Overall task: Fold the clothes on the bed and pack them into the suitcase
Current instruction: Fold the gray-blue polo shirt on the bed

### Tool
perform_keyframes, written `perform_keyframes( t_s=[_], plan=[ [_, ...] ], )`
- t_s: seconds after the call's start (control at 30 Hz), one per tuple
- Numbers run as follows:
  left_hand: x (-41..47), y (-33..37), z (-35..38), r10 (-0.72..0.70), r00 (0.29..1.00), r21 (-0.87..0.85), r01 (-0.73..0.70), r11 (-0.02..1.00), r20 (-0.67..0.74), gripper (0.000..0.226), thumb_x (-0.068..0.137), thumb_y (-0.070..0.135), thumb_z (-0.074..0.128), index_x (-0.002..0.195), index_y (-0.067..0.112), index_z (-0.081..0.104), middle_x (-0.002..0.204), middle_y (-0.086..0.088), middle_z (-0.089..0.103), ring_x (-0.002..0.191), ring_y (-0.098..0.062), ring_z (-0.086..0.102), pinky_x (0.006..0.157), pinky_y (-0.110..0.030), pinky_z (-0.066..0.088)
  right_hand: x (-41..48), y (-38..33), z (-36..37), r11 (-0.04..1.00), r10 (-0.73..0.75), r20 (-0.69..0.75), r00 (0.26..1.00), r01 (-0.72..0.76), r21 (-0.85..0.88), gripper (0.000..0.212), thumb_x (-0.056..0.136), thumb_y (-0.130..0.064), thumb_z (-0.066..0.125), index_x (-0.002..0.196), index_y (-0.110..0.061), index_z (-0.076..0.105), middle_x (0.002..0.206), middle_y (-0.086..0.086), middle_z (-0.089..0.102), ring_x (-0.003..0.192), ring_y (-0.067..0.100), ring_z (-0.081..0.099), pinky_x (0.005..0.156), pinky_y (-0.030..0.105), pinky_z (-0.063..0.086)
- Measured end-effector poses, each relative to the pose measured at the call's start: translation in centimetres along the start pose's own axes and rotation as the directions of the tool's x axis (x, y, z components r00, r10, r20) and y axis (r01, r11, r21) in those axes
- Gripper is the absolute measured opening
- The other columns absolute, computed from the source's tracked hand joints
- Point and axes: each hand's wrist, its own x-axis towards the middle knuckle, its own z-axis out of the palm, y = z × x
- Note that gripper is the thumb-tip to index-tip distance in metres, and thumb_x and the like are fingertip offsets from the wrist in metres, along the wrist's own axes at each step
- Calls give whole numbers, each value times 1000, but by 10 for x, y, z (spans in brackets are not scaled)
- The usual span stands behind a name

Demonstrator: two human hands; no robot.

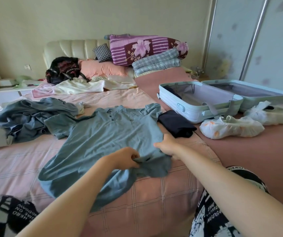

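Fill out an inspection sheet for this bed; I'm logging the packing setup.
Surface: bed with a pink checked sheet; plain pink cover on its right side.
Job's things: blue shirt spread front up; folded dark garment beside the open suitcase, a dark item inside it; crumpled pile at left.
Clutter: backpack, pillows and folded quilts by the headboard; two bagged shoes by the suitcase.
Hands: left hand pinches the shirt's hem; right hand holds its side edge.
Cables: nothing seen.
Surroundings: nightstand at left, sliding wardrobe at right.
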Motion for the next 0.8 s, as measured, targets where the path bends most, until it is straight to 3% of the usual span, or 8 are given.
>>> perform_keyframes(
  t_s=[0.1,0.2,0.27,0.37,0.43,0.53,0.63,0.8],
  plan=[
    [-6,-3,-7,-34,966,-208,89,974,255,23,91,24,68,113,23,68,91,8,69,74,-7,64,71,-23,50,-8,-7,-22,860,147,146,978,-54,-507,66,85,-36,77,136,-4,52,132,9,62,112,25,62,81,29,49],
    [-5,3,-2,-59,860,-194,181,964,507,26,96,21,63,121,17,63,95,3,73,86,-15,72,75,-25,53,-9,-4,-33,598,292,179,940,-33,-801,91,68,-52,88,138,-5,53,129,7,63,106,25,66,92,36,55],
    [3,6,-6,-35,958,-165,85,983,283,15,94,23,62,107,23,70,93,5,74,89,-15,73,75,-23,52,-2,0,-27,601,228,140,964,-26,-798,108,63,-45,90,148,-10,34,137,10,54,117,29,61,93,39,52],
    [23,4,-17,-48,992,-132,32,991,-119,18,93,28,63,109,30,68,110,5,68,101,-15,67,90,-29,51,10,-4,-16,667,-128,139,982,189,-720,78,84,-38,68,151,-30,30,150,9,34,137,31,39,104,44,37],
    [35,-2,-18,-85,987,9,87,996,-139,38,93,34,62,131,31,57,133,1,54,123,-20,52,103,-35,44,20,-8,-8,619,-219,246,944,330,-713,61,91,-32,57,148,-37,39,156,4,32,144,25,30,110,43,30],
    [50,-10,-20,-145,989,206,144,968,-9,46,94,40,60,138,34,52,141,-4,42,133,-25,41,108,-40,38,35,-13,1,589,-119,354,928,353,-727,52,90,-24,54,141,-36,53,148,-1,49,136,22,45,106,35,39],
    [72,-17,-36,-128,992,195,129,972,-19,29,95,34,57,122,31,65,133,1,55,118,-20,56,100,-33,45,60,-22,-5,694,-191,248,950,309,-651,33,92,-28,51,117,-40,68,135,-3,59,128,21,49,101,33,42],
    [126,-17,-70,-115,981,113,134,985,-158,26,97,36,51,121,34,62,126,6,61,110,-18,60,97,-37,50,119,-35,-29,775,-306,7,952,254,-579,31,96,-17,48,114,-32,68,126,-4,64,115,22,58,91,31,40]
  ],
)
